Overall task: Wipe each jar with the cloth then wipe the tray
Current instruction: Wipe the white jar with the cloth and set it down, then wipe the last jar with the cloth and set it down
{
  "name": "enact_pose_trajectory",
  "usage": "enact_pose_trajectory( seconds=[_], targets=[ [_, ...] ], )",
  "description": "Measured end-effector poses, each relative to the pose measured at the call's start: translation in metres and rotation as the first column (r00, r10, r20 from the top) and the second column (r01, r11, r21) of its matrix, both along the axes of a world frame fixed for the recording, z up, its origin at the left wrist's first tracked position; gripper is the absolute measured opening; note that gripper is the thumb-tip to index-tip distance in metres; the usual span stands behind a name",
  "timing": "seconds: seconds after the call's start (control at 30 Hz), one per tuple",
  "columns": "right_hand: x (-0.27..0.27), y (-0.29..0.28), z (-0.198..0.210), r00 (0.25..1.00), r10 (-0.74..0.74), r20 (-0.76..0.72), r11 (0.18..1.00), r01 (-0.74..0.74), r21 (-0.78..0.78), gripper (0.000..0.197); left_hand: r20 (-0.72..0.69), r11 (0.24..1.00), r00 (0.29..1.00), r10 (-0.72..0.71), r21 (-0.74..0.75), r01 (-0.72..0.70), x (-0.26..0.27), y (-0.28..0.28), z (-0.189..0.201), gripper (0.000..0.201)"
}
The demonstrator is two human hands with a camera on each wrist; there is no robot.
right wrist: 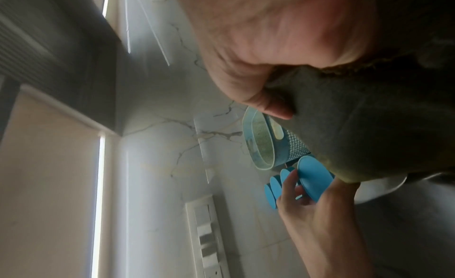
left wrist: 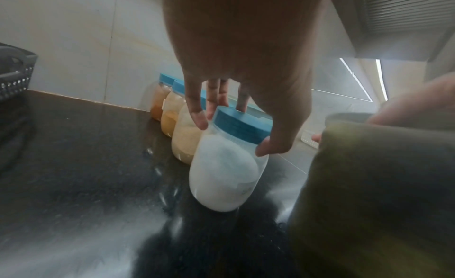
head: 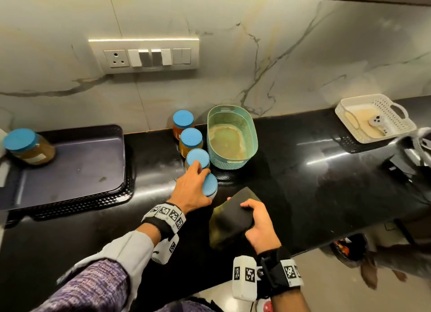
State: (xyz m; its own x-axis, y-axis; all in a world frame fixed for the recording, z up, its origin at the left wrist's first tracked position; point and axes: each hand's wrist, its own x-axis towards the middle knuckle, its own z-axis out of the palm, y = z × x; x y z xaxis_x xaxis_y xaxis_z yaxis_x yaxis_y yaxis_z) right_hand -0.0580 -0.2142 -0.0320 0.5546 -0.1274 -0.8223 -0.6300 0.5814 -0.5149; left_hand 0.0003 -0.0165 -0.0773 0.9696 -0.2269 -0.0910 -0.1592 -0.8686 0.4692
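Observation:
Several blue-lidded jars stand in a row on the black counter [head: 303, 171]. My left hand [head: 196, 185] grips the nearest one, a jar of white powder [left wrist: 226, 165], by its blue lid [left wrist: 242, 124]; the jar leans over. Behind it stand a beige jar [head: 198, 158] and two orange jars [head: 191, 137]. My right hand [head: 251, 218] holds a folded dark olive cloth [head: 229, 220] just right of the white jar, apart from it. The dark tray [head: 77, 167] lies at the left with one brown jar [head: 28, 146] on its far corner.
A teal perforated basket [head: 233, 136] stands right beside the jar row. A white basket [head: 375, 118] sits at the far right by the wall. A switch panel [head: 144, 55] is on the marble wall. The counter's front edge runs close to my wrists.

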Motion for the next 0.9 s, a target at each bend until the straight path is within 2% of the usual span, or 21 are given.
enact_pose_trajectory(
  seconds=[0.13,0.2,0.27,0.33,0.47,0.57,0.63,0.73,0.83,0.9],
  targets=[
    [0.012,0.013,0.006,0.997,0.061,0.039,0.983,-0.053,-0.175,0.041,0.061,0.999,0.998,0.014,-0.041,-0.012,-0.007,0.001,-0.001,0.082],
    [0.02,0.021,0.013,0.989,0.11,0.096,0.97,-0.086,-0.226,0.03,0.094,0.989,0.995,0.042,-0.143,-0.028,-0.012,0.008,0.001,0.081],
    [0.028,0.032,0.025,0.979,0.147,0.141,0.969,-0.114,-0.218,0.027,0.126,0.952,0.983,0.136,-0.292,-0.094,-0.019,0.023,0.005,0.065],
    [0.034,0.048,0.036,0.97,0.159,0.183,0.974,-0.124,-0.187,0.025,0.118,0.871,0.948,0.294,-0.442,-0.215,-0.025,0.043,0.007,0.034],
    [0.044,0.093,0.05,0.957,0.195,0.213,0.98,-0.182,-0.081,0.028,0.02,0.681,0.845,0.534,-0.603,-0.415,-0.037,0.089,0.01,0.039],
    [0.051,0.138,0.054,0.947,0.272,0.171,0.962,-0.269,-0.045,0.021,-0.063,0.577,0.808,0.586,-0.667,-0.471,-0.05,0.13,0.013,0.016],
    [0.053,0.17,0.056,0.936,0.308,0.169,0.951,-0.308,-0.025,0.023,-0.087,0.549,0.769,0.633,-0.65,-0.525,-0.054,0.163,0.017,0.03],
    [0.052,0.213,0.058,0.912,0.346,0.22,0.938,-0.345,-0.048,0.035,-0.02,0.549,0.662,0.749,-0.541,-0.637,-0.05,0.224,0.021,0.034],
    [0.048,0.251,0.057,0.867,0.416,0.274,0.909,-0.4,-0.116,0.025,0.041,0.509,0.545,0.837,-0.424,-0.749,-0.04,0.298,0.021,0.04],
    [0.047,0.268,0.058,0.843,0.453,0.29,0.891,-0.425,-0.158,0.024,0.054,0.502,0.518,0.854,-0.352,-0.79,-0.028,0.34,0.02,0.045]
  ],
)
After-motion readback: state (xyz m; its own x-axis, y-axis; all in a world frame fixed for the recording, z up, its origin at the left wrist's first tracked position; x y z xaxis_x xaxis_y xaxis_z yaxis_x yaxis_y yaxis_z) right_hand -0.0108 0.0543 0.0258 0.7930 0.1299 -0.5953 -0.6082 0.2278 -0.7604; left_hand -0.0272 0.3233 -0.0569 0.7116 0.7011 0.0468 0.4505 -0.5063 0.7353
